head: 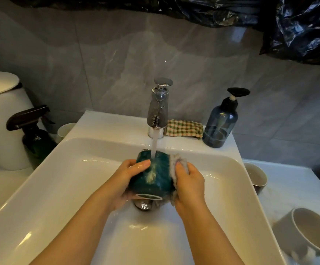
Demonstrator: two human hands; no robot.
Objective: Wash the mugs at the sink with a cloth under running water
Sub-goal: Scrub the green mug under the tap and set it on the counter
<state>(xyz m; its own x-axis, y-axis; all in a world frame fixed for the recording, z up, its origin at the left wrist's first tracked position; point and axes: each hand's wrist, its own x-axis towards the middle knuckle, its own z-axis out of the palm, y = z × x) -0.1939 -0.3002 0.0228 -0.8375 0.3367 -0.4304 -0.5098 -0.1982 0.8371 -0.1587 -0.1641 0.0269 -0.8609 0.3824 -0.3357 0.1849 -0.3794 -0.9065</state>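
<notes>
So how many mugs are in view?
3: green mug under the tap, upright mug right of the sink, tipped mug nearer. Half-hidden cup at left may be another.

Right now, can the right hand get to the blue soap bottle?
Probably yes: the right hand has open space up to the soap bottle, but it holds the cloth against the green mug.

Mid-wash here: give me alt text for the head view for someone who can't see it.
The left hand holds a teal mug under water running from the faucet into a white sink, while the right hand presses a grey cloth against its side. An upright mug and a tipped mug sit on the counter at right.
</notes>
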